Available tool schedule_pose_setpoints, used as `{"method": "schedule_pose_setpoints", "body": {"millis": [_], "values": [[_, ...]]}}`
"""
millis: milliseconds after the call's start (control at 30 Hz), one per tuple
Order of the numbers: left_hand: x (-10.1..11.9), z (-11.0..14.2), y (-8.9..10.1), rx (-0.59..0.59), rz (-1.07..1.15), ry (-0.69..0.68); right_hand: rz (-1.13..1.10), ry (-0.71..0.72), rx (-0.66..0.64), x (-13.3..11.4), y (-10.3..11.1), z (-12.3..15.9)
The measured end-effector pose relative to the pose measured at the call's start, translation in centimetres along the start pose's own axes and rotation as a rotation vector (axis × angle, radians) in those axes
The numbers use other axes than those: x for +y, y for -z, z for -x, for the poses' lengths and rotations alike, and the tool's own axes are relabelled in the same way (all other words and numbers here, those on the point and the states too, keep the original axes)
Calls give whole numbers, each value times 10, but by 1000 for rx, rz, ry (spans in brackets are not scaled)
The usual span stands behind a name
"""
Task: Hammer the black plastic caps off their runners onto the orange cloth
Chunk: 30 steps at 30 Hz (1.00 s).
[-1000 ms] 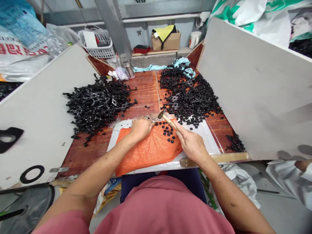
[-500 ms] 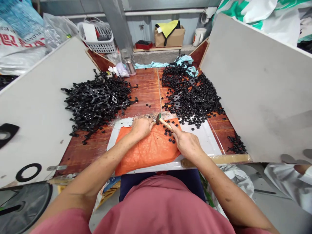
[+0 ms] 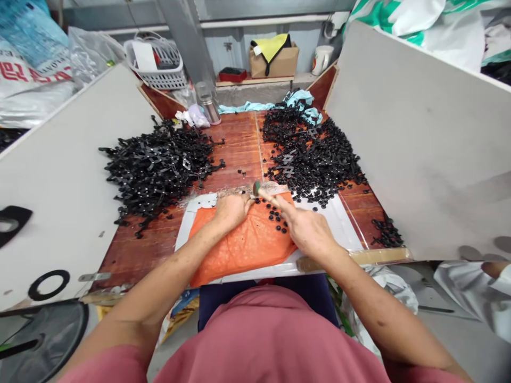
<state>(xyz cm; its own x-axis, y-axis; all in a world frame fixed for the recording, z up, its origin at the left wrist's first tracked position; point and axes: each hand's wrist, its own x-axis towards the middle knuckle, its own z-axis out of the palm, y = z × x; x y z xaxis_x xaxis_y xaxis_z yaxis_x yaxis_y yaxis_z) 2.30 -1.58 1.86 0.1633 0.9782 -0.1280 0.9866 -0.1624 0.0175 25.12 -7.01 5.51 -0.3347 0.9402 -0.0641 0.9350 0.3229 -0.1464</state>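
Observation:
My right hand [image 3: 305, 226] is wrapped round the light handle of a small hammer [image 3: 266, 194], whose dark greenish head is up near the fingertips of my other hand. My left hand [image 3: 232, 210] is closed at the far edge of an orange cloth [image 3: 235, 247], its fingers pinched together on something small that I cannot make out. Several loose black round caps [image 3: 275, 215] lie on the cloth between my hands. Beneath the cloth is a white board [image 3: 339, 221].
A heap of black strap-like parts [image 3: 155, 165] covers the left of the wooden table [image 3: 239, 138]. On the right rises a heap of small black pieces [image 3: 315, 154]. Tall grey panels [image 3: 423, 133] flank both sides. A metal flask [image 3: 211, 109] stands at the back.
The hammer head has lifted slightly and shifted a little left, with my right hand moving along. My left hand stays in the same place on the cloth.

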Motion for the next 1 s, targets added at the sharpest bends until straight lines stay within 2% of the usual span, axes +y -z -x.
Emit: {"method": "schedule_pose_setpoints", "body": {"millis": [67,233,367,533,567,700,833,1000], "values": [[1,0,0,-11,1,13,34,33,-55,0,0,-1],[1,2,-3,4,5,-3,11,0,36,2,3,-1],[2,2,-3,-4,-3,13,31,50,-62,1,7,-2],[2,3,-2,-2,-15,3,-45,-11,93,2,14,0],[2,3,-2,0,-15,2,-49,-22,92,1,14,0],[2,3,-2,-9,-24,5,6,35,-65,1,10,0],[1,4,-4,-10,-37,0,15,26,-12,0,9,-1],[2,3,-6,-19,-64,15,18,26,-121,-1,3,-8]]}}
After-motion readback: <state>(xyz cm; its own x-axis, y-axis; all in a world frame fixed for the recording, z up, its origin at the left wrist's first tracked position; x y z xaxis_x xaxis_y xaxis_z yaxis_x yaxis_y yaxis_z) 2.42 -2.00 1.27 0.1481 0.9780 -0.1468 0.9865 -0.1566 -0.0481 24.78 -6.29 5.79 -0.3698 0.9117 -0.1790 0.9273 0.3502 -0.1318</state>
